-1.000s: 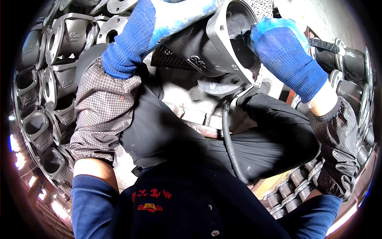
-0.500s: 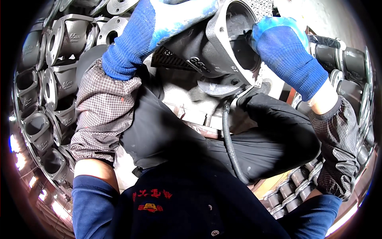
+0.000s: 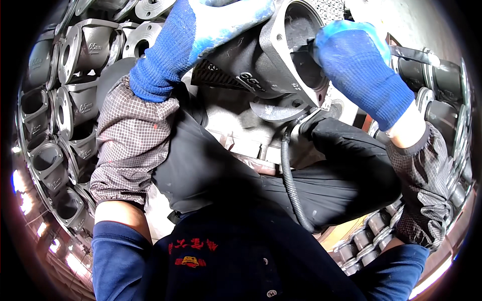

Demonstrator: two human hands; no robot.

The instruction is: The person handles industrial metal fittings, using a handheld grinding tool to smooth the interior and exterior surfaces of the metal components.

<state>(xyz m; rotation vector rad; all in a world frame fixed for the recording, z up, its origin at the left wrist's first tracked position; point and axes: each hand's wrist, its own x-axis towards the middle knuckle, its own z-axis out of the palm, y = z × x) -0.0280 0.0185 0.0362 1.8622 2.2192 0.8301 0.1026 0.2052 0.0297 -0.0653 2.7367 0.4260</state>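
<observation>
A grey cast-metal valve body point(image 3: 251, 65) with a wide round opening and a squarish flange lies tilted in front of me. My left hand point(image 3: 221, 25), in a blue and white coated glove, is pressed against its upper left side, gripping it. The top edge of the picture cuts off some of its fingers. At the opening my right hand point(image 3: 351, 45), gloved in blue, is closed round a flat metal bar tool point(image 3: 414, 54). Its dark end reaches inside the casting, while the other end sticks out to the right; the fingers hide the middle.
Rows of similar castings point(image 3: 83, 103) are stacked at the left, with more flanged pieces point(image 3: 444, 75) at the right. A round metal plate point(image 3: 276, 109) sits beneath the held casting. A ribbed black hose point(image 3: 288, 180) runs across my leg. Perforated metal point(image 3: 329, 10) lies behind.
My right hand has shifted slightly left toward the casting's opening, and the protruding bar end has tilted a little. The casting and my left hand stay nearly in place.
</observation>
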